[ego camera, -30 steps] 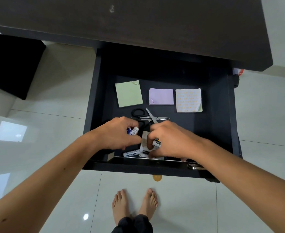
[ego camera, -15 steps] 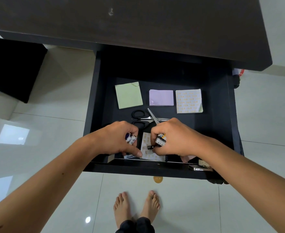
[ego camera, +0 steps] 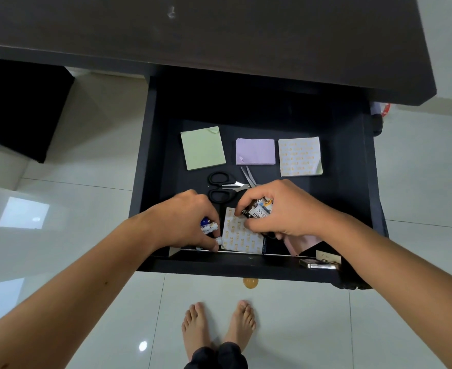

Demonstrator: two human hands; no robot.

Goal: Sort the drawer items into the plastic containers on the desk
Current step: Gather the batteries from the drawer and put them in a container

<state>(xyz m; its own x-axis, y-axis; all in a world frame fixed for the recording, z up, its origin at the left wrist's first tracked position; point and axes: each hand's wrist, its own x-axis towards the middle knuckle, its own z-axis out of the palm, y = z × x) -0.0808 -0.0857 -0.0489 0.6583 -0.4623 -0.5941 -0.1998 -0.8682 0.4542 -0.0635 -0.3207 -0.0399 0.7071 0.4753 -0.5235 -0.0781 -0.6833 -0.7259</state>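
Both hands reach into the open dark drawer (ego camera: 155, 161) under the tabletop (ego camera: 219, 35). The left hand (ego camera: 185, 222) is curled around small batteries (ego camera: 208, 226), white and blue ends showing by its fingers, while its fingertips pinch another small white battery (ego camera: 218, 240) down by the drawer's front edge. The right hand (ego camera: 281, 211) grasps a bundle of batteries (ego camera: 258, 209), printed labels showing between thumb and fingers. Between and just below the two hands lies a patterned note pad (ego camera: 242, 235), touched by the right fingertips; a pink sheet (ego camera: 303, 242) shows from under the right hand. Just beyond the hands, black-handled scissors (ego camera: 221, 186) lie with blades open, one blade tip running under the right knuckles. Farther beyond sit three pads in a row: a green sticky pad (ego camera: 203, 148) past the left hand, a purple pad (ego camera: 255, 151) between, and another patterned pad (ego camera: 299, 156) past the right hand. Bare feet (ego camera: 218, 323) stand on the tiled floor (ego camera: 313, 328) below
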